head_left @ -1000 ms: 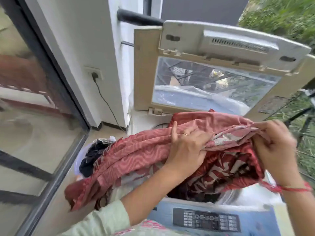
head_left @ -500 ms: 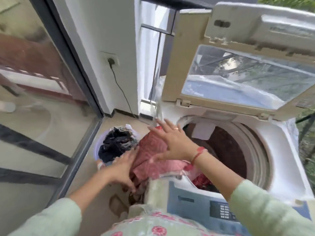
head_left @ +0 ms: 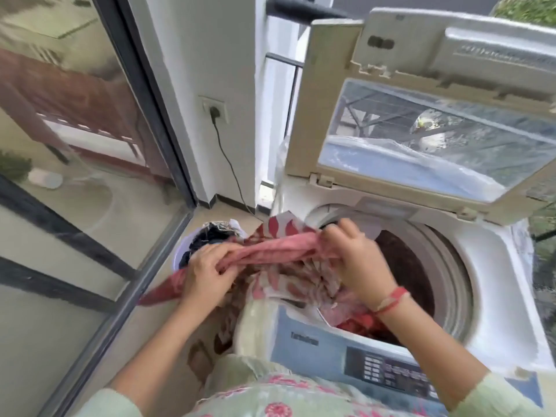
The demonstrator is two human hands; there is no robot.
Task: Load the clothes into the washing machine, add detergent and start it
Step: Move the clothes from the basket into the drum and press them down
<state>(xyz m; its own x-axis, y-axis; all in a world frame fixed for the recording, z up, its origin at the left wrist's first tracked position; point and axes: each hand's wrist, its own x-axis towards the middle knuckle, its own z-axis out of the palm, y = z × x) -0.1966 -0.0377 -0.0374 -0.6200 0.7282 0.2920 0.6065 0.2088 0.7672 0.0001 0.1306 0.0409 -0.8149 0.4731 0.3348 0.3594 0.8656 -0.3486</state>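
A white top-loading washing machine (head_left: 493,284) stands at the right with its lid (head_left: 328,115) raised. Its drum (head_left: 421,272) holds reddish clothes. A red and white patterned cloth (head_left: 270,254) is stretched between my hands over the machine's left front corner. My left hand (head_left: 207,272) grips its left end beside the machine. My right hand (head_left: 358,260) grips its right end above the drum's left rim. Part of the cloth hangs down the machine's side.
A white laundry basket (head_left: 180,254) with dark clothes sits on the floor left of the machine. A glass sliding door (head_left: 90,176) runs along the left. A plugged-in cable (head_left: 228,164) hangs from a wall socket (head_left: 214,108). The control panel (head_left: 391,371) is at the front.
The large red cloth went down toward the drum. My left hand reached to the basket side, and now both hands hold a red and white cloth stretched between them.
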